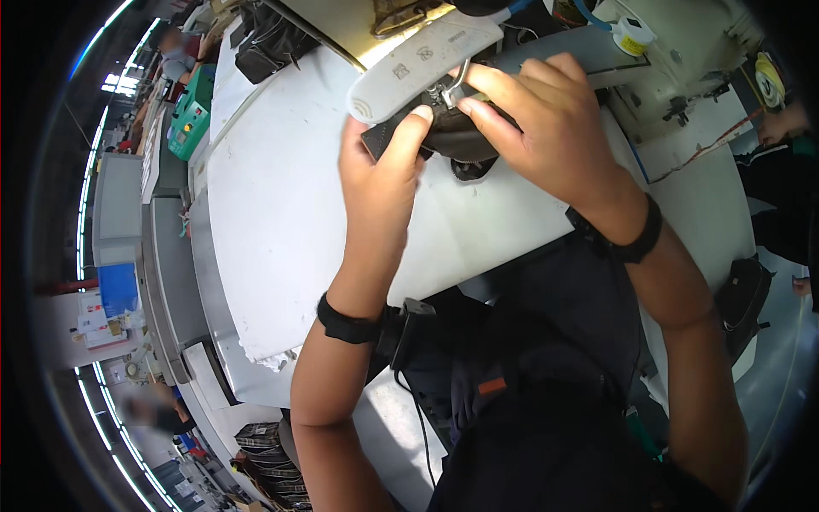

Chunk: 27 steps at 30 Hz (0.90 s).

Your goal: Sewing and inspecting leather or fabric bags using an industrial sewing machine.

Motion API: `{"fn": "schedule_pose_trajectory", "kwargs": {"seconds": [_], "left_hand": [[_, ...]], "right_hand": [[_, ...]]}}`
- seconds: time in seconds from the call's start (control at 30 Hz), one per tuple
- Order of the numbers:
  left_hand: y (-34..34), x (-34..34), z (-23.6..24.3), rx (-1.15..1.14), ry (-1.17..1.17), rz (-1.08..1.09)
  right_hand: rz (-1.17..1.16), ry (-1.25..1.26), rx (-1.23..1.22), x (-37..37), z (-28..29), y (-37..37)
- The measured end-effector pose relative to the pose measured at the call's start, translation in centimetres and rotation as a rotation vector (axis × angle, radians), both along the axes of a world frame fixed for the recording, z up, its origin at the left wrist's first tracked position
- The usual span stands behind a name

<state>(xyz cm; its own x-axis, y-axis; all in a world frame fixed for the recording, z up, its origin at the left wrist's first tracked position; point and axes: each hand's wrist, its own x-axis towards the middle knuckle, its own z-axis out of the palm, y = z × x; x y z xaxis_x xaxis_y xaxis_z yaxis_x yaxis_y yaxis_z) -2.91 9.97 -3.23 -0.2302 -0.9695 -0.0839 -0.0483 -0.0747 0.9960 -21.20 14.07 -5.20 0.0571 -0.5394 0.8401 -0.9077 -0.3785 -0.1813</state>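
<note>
A black fabric piece (461,143), likely part of a bag, lies under the white head (426,68) of a sewing machine. My left hand (384,154) grips its left side, thumb on top and fingers hidden beneath. From the right, my right hand (546,119) has its thumb and index finger closing in beside the small metal presser foot (452,92), at the black piece. Whether these fingertips touch the metal or only the fabric is hard to make out. A rounded black end of the piece hangs toward me over the white table (299,213).
Dark bags (273,43) lie at the far left of the table, near a green box (190,115). A white round container (631,36) stands at the far right. Another person's hand (783,125) shows at the right edge. Striped bags (271,461) sit at lower left.
</note>
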Motion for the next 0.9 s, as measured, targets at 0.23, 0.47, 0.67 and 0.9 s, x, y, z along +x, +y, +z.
{"fn": "schedule_pose_trajectory", "kwargs": {"seconds": [0.23,0.47,0.67,0.9], "left_hand": [[-0.3,0.7,-2.1,-0.501,-0.054,-0.082],[-0.2,0.1,-2.6,-0.404,0.067,-0.099],[-0.1,-0.4,-3.5,-0.517,0.140,-0.049],[0.3,-0.5,-2.8,-0.408,0.069,-0.035]], "right_hand": [[0.153,0.222,0.013,-2.4,1.5,-0.2],[0.348,0.290,-0.204,-3.5,1.7,-2.1],[0.434,0.180,-0.034,-3.9,0.8,-2.6],[0.440,0.044,0.028,-3.6,0.0,-3.3]]}}
